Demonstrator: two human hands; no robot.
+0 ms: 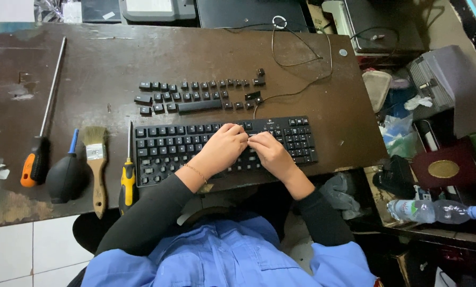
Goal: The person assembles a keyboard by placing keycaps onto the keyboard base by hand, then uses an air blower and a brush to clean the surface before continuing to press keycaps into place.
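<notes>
Black rectangular computer keyboard lies near the front edge of a worn dark brown wooden table, seen from above by the head camera, with several of its key slots bare. Both hands rest on its middle right part, close together. Left hand is curled, fingertips pressed down on the keys; right hand is likewise curled, fingers bent onto the same spot, and whether either pinches a keycap cannot be told. Behind the keyboard, loose black keycaps are laid out in rows, with a long spacebar among them. A thin black cable loops from the keyboard toward the table's back edge. Just left of the keyboard lies a yellow-and-black-handled screwdriver, then a wooden-handled paintbrush, a black rubber air blower with a blue nozzle, and a long screwdriver with an orange-and-black handle. At far right, off the table, a clear plastic water bottle lies on its side.
</notes>
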